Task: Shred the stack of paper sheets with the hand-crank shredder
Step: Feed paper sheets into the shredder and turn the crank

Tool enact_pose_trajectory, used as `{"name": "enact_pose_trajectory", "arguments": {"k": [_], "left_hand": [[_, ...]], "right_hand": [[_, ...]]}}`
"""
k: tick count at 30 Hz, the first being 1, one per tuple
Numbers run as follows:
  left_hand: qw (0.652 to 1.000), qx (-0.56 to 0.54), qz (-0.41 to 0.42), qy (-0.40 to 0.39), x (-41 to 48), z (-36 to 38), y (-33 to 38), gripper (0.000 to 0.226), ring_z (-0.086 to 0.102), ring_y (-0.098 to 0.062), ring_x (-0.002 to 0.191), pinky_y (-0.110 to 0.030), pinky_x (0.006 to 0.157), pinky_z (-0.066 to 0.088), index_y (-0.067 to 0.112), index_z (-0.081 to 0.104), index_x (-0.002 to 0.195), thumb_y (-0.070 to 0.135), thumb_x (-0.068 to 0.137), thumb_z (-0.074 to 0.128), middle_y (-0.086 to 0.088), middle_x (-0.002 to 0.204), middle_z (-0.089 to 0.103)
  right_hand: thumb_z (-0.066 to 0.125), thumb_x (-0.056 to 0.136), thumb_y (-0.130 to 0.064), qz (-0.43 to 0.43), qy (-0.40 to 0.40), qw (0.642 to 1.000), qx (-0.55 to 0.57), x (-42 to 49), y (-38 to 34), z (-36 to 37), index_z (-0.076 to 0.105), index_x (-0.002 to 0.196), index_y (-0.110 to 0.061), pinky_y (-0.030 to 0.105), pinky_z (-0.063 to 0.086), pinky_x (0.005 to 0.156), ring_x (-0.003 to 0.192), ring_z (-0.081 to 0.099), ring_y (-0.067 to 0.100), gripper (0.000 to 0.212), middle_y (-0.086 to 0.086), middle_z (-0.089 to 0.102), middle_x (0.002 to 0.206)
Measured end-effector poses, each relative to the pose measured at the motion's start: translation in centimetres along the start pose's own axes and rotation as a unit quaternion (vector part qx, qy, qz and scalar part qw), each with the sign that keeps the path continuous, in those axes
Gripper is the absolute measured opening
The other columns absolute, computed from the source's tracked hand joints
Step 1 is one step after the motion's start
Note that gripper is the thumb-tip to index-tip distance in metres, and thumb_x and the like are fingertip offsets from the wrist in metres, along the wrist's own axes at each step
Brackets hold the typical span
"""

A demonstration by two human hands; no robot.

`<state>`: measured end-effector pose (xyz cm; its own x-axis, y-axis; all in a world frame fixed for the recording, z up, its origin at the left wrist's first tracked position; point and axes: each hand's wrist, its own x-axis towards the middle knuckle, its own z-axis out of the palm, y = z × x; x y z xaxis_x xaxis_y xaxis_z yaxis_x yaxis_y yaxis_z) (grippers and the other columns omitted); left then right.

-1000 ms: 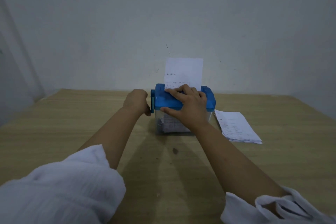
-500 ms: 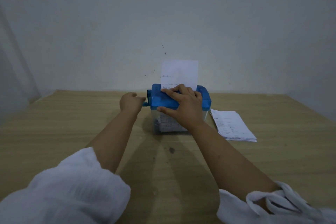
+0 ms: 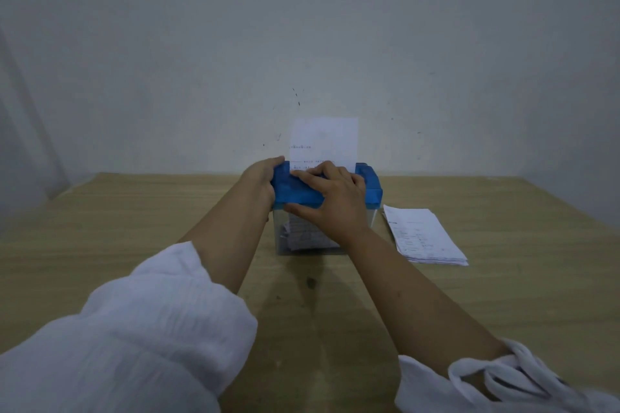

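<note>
Here the hand-crank shredder [image 3: 369, 189] stands mid-worktop [image 3: 134, 218], with a sheet [image 3: 323, 139] upright in its slot, the lower edge hidden behind fingers. The right hand [image 3: 330, 198] has its grip closed on the blue lid: fingers bent over the top, thumb along the near edge. The left hand [image 3: 260, 179] covers the lid's 9 o'clock end. The crank is hidden behind it, so I cannot tell what that grip holds. Shreds in the clear bin [image 3: 284, 241] are blurred and partly masked by the right wrist. The stack of paper sheets [image 3: 424, 235] lies at the shredder's 3 o'clock, just beside it, not touching. White sleeves [image 3: 134, 345] are cut off at the bottom edge.
</note>
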<state>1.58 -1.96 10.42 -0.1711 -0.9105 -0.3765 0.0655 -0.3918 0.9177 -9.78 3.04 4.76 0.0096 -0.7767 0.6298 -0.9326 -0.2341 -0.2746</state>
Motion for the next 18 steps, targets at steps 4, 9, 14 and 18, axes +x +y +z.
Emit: {"name": "enact_pose_trajectory", "arguments": {"k": [4,9,14,18], "left_hand": [[1.000,-0.018,-0.017,-0.001,0.3,-0.6,0.5,0.031,0.043,-0.027,0.059,-0.033,0.052,0.046,0.003,0.046,0.076,0.025,0.096,0.053,-0.011,0.073,0.043],[0.998,-0.053,0.010,0.014,1.8,-1.1,0.4,0.022,0.050,-0.026,0.064,-0.038,0.062,0.046,0.002,0.052,0.079,0.018,0.092,0.059,-0.010,0.078,0.051],[0.998,-0.052,0.024,0.028,3.1,-1.1,0.3,0.022,0.051,-0.024,0.062,-0.035,0.052,0.047,0.003,0.052,0.076,0.015,0.092,0.059,-0.010,0.078,0.053],[0.995,-0.096,0.029,0.017,3.4,-1.1,-0.2,0.012,0.053,-0.025,0.064,-0.034,0.048,0.051,0.002,0.056,0.087,0.012,0.091,0.059,-0.010,0.081,0.055]], "right_hand": [[0.066,0.077,-0.055,0.000,0.000,1.000,-0.002,0.0,0.0,-0.1,0.056,0.128,-0.034,0.026,0.016,0.088,0.104,0.047,0.014,0.056,-0.006,0.052,0.110],[0.066,0.076,-0.055,-0.003,0.001,1.000,0.008,-0.1,0.0,-0.1,0.056,0.128,-0.035,0.023,0.013,0.087,0.105,0.046,0.013,0.056,-0.007,0.052,0.109],[0.065,0.076,-0.056,-0.001,0.003,1.000,0.005,-0.1,0.0,0.1,0.055,0.128,-0.036,0.025,0.014,0.090,0.105,0.046,0.013,0.057,-0.007,0.051,0.110],[0.065,0.076,-0.056,-0.002,0.005,1.000,0.011,0.0,0.1,0.1,0.055,0.128,-0.035,0.027,0.016,0.091,0.105,0.047,0.014,0.057,-0.006,0.052,0.110]]}}
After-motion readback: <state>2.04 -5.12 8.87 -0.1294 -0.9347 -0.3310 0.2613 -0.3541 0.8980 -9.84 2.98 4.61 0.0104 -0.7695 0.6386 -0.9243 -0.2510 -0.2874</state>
